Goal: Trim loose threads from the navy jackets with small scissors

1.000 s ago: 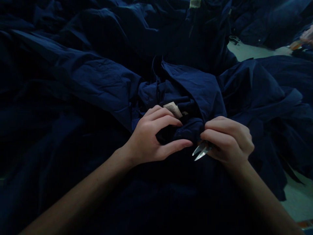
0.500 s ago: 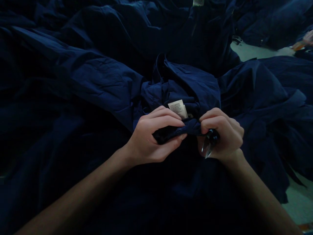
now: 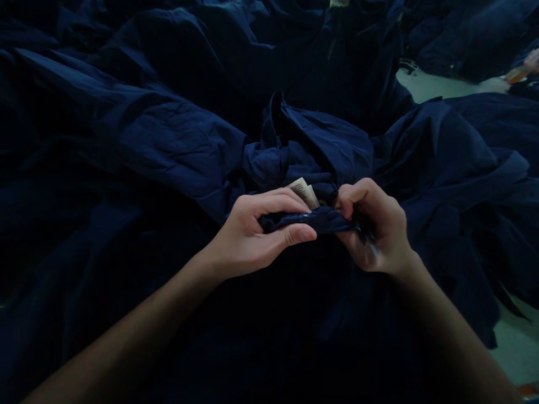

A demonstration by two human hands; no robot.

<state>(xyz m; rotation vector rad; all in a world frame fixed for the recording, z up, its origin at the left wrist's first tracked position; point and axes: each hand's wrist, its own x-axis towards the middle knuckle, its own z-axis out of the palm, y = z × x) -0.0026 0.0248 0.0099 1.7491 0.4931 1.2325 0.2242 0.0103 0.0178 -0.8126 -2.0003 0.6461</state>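
Note:
A dark navy garment (image 3: 320, 146) lies bunched in front of me. My left hand (image 3: 256, 233) pinches a folded edge of it (image 3: 314, 220) between thumb and fingers. My right hand (image 3: 377, 227) grips the same edge from the right, fingers curled, with small thread snips (image 3: 369, 241) tucked in the palm, mostly hidden. A pale care label (image 3: 305, 192) sticks up just behind the pinched edge.
More navy garments (image 3: 147, 129) are heaped all around, left, far and right. A pale table surface (image 3: 442, 87) shows at the upper right and again at the lower right (image 3: 516, 342). Another person's hand (image 3: 533, 59) is at the far right edge.
Both hands rose slightly and drew the fabric edge taut between them. The snips' blades, plain a second ago, turned into my right palm. The label tilted over.

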